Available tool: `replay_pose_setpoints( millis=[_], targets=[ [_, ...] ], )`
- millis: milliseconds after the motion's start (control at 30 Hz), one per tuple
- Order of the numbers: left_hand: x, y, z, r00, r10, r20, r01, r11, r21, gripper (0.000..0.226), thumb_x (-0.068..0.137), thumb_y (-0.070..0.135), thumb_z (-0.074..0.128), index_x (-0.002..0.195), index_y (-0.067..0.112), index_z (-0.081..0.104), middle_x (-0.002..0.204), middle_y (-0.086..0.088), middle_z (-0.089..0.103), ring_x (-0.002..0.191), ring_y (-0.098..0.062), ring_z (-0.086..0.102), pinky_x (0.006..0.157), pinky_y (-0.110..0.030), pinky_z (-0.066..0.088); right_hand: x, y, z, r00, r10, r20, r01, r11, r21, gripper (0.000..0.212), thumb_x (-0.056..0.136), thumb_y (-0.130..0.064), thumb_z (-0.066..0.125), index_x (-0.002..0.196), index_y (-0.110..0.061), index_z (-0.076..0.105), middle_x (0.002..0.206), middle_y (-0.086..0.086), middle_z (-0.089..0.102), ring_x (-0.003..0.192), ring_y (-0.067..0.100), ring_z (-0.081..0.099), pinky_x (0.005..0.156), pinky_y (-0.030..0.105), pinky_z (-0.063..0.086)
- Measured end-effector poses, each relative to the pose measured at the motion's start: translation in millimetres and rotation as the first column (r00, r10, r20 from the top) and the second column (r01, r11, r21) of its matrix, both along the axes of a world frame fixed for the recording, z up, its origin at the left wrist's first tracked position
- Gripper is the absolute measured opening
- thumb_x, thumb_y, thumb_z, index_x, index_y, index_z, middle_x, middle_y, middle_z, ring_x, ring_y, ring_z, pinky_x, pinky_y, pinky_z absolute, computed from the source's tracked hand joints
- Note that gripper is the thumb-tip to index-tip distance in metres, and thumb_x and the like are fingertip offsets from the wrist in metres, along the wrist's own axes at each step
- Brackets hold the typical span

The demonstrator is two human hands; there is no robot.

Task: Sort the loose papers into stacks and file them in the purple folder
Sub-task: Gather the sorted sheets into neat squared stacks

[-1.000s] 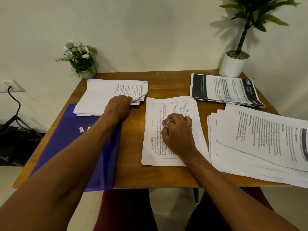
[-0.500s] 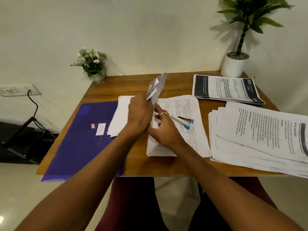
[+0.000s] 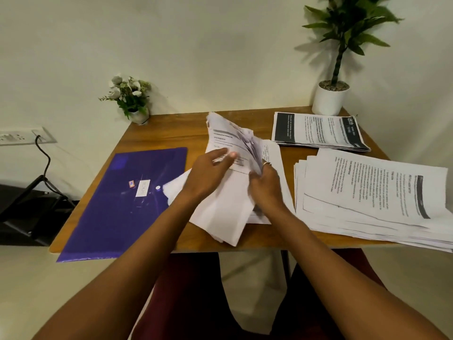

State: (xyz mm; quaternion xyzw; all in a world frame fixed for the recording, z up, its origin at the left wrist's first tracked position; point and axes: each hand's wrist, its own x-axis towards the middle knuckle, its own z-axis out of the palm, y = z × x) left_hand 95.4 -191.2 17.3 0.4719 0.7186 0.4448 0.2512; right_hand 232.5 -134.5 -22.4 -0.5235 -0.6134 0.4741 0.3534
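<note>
Papers (image 3: 221,212) sat as a loose, tilted sheaf between both hands, above mid-table. Left hand (image 3: 208,173) lay on the top sheet, fingers nearly straight, pressing it. Right hand (image 3: 266,186) curled round the sheaf's right edge, pinching the fanned pages. Sheet (image 3: 273,153) lay flat just under and right of the grip. Folder (image 3: 117,207), closed, lay flat left of the left hand. Big stack (image 3: 367,200) was right of the right hand, small stack (image 3: 318,132) beyond it. Table (image 3: 166,130) was wooden. Flowers (image 3: 131,96) and plant (image 3: 331,99) stood at the far corners.
</note>
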Motion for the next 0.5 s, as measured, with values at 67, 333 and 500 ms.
replay_pose_setpoints(
  millis=[67, 333, 500],
  targets=[
    [-21, -9, -8, 0.962, 0.195, -0.190, -0.179, 0.979, 0.099, 0.066, 0.090, 0.053, 0.070, 0.144, 0.023, 0.049, 0.145, 0.002, 0.049, 0.133, -0.020, 0.048, 0.099, -0.032, 0.042, 15, 10, 10, 0.996, 0.032, -0.078, -0.032, 0.999, -0.003, 0.035, 0.104, -0.024, 0.056, 0.137, -0.016, 0.049, 0.126, -0.004, 0.057, 0.107, 0.016, 0.059, 0.070, 0.018, 0.052],
    [-40, -31, 32, 0.866, -0.108, 0.488, -0.030, 0.963, 0.267, 0.035, 0.096, 0.014, 0.067, 0.130, 0.002, 0.063, 0.119, -0.010, 0.074, 0.108, -0.025, 0.072, 0.084, -0.035, 0.061, 33, 39, 62, 0.879, 0.246, -0.408, -0.248, 0.968, 0.048, 0.024, 0.089, 0.002, 0.070, 0.100, -0.019, 0.070, 0.097, -0.002, 0.077, 0.098, 0.025, 0.070, 0.089, 0.036, 0.057],
    [-20, -34, 55, 0.938, -0.037, 0.344, -0.112, 0.907, 0.405, 0.015, 0.099, 0.024, 0.064, 0.109, 0.017, 0.071, 0.103, 0.003, 0.078, 0.098, -0.017, 0.075, 0.077, -0.027, 0.059, 28, 33, 85, 0.723, 0.262, -0.639, -0.302, 0.952, 0.048, 0.028, 0.085, 0.009, 0.068, 0.104, -0.012, 0.072, 0.101, 0.005, 0.078, 0.100, 0.025, 0.072, 0.090, 0.038, 0.058]
  ],
)
